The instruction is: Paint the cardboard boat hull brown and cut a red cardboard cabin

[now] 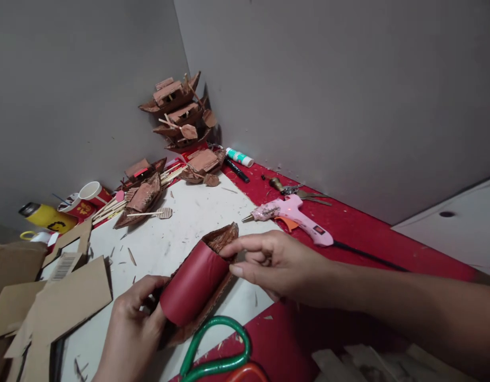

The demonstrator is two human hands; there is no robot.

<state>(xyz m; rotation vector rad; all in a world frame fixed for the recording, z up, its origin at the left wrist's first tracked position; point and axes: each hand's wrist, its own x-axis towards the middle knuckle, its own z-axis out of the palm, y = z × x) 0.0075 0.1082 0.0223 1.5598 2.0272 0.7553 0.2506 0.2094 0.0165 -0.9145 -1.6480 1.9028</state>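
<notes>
Between my two hands, close above the white board [189, 204], sits the brown cardboard boat [226, 236], tilted, with a sheet of red paper [195, 284] arched over its middle. My left hand [129, 318] is closed around the near end, thumb against the paper's lower edge. My right hand [285, 265] has a narrow grip at the far edge of the red paper: index fingertip just inside the hull, thumb outside the rim.

The hull is shaped and the red cover lies across it; whether it is glued down, I can't tell. Judging by the other boats, with their brown cardboard roofs, mine looks part-built: it has no such roof piece and I see no paddle on it.

Just past my right hand lies the pink glue gun [296, 212]; nearer me, the green-handled scissors [213, 367]. Farther out, one boat [143, 197] has a paddle [164, 213] at its side, beside thin wooden sticks [105, 212]. More boats stand stacked [169, 93] in the corner, and cut cardboard [73, 302] lies off to my left.
</notes>
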